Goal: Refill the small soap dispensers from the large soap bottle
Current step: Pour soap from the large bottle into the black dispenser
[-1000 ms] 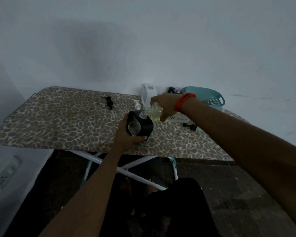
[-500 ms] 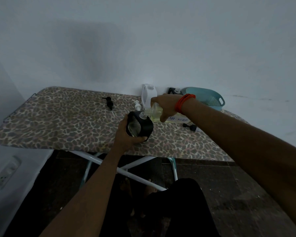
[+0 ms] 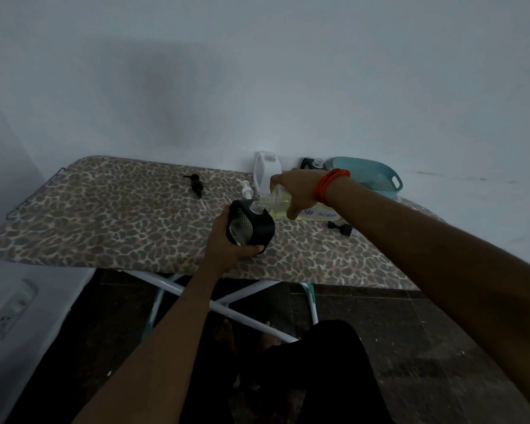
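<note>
The left hand [image 3: 227,243] grips the small black dispenser [image 3: 257,232] from below and behind. Its fingers are curled round the base and its thumb lies along the near edge, so the dispenser sits tilted just above the leopard-print ironing board [image 3: 120,215]. The right hand [image 3: 297,191] has its fingers wrapped over the top of the large soap bottle [image 3: 280,203] and its thumb underneath. The bottle is tipped so that its clear neck meets the dispenser's open mouth, just beyond the left fingertips. Yellowish liquid fills the bottle's body under the right palm. A white pump head [image 3: 247,191] stands just past the dispenser, and a white dispenser [image 3: 262,172] stands behind the right fingers. A black pump head [image 3: 196,185] lies well to the left of both hands. A second black pump [image 3: 341,226] lies under the right wrist, and a teal basket [image 3: 377,179] sits beyond it.
</note>
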A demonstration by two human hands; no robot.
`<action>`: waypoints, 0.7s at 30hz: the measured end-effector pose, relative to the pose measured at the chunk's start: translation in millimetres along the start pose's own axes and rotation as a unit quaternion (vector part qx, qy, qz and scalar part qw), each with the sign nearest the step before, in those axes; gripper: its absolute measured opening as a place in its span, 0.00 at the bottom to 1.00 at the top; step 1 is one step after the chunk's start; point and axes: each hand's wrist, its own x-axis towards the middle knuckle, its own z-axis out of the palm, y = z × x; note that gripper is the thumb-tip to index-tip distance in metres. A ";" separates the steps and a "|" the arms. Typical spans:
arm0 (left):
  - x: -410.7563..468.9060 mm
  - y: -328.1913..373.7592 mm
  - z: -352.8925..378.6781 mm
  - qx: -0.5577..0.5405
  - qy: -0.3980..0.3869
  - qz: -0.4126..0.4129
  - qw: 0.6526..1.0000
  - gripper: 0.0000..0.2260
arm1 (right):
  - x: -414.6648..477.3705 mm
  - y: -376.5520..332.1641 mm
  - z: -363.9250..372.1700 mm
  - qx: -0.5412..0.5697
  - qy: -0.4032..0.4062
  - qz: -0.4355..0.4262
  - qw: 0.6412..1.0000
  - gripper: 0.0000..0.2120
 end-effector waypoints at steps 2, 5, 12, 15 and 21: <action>-0.5 0.9 -0.1 -0.001 -0.003 0.003 1.000 0.55 | 0.1 0.5 0.1 0.002 0.000 0.001 1.000 0.39; -1.9 3.6 0.2 -0.001 -0.001 0.006 1.000 0.54 | -0.2 0.4 0.3 0.004 0.001 0.001 1.000 0.38; -2.5 5.5 0.0 -0.002 -0.004 0.009 1.000 0.53 | -0.4 -0.3 0.9 0.007 0.001 0.001 1.000 0.38; -1.9 4.4 0.6 0.002 0.001 0.004 1.000 0.53 | -1.3 -0.3 1.4 0.011 0.002 0.004 1.000 0.37; -1.4 2.1 -0.3 -0.003 0.001 0.001 1.000 0.53 | -2.0 -1.8 -0.4 0.005 0.002 0.004 1.000 0.37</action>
